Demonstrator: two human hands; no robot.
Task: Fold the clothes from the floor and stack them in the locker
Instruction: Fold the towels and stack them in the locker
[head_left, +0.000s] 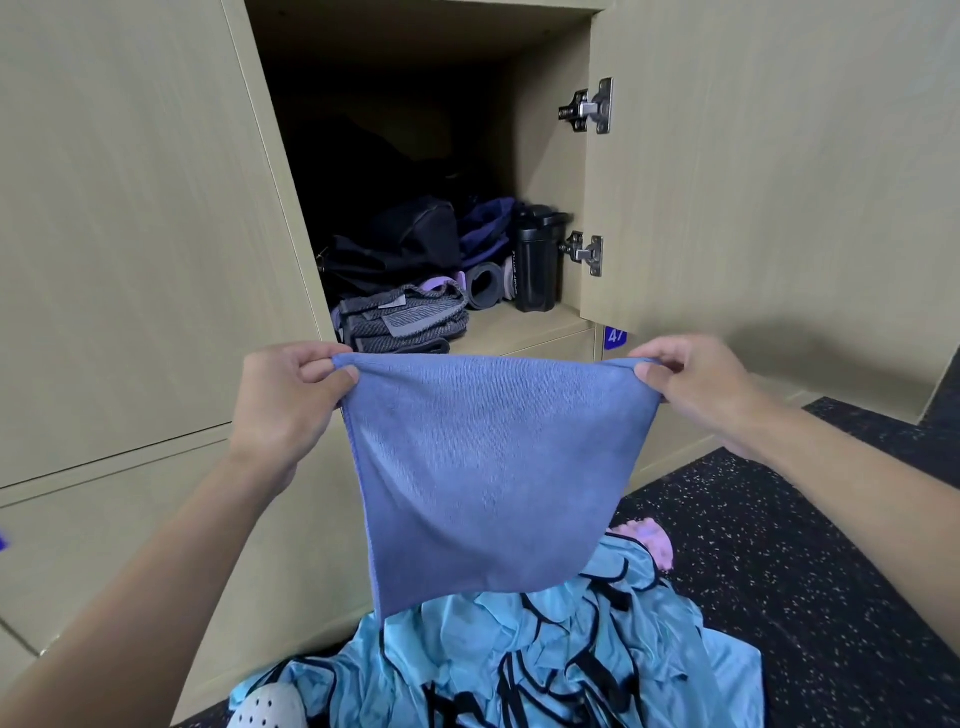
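Note:
A blue towel (488, 467) hangs in front of me, stretched between both hands just below the open locker (519, 332). My left hand (288, 400) pinches its upper left corner and my right hand (696, 387) pinches its upper right corner. The towel's lower end hangs over a crumpled light-blue garment with black lines (519, 660) on the floor. A small pink cloth (649, 540) lies behind that garment. Inside the locker, a folded grey knit piece (405, 319) sits at the front left of the shelf.
The locker also holds a black bag (410, 244), a dark purple cloth (485, 228), a rolled grey mat (485, 286) and a black bottle (537, 260). Its door (753, 182) stands open at the right. Dark speckled floor (805, 597) spreads right. A white perforated shoe (267, 709) shows at the bottom.

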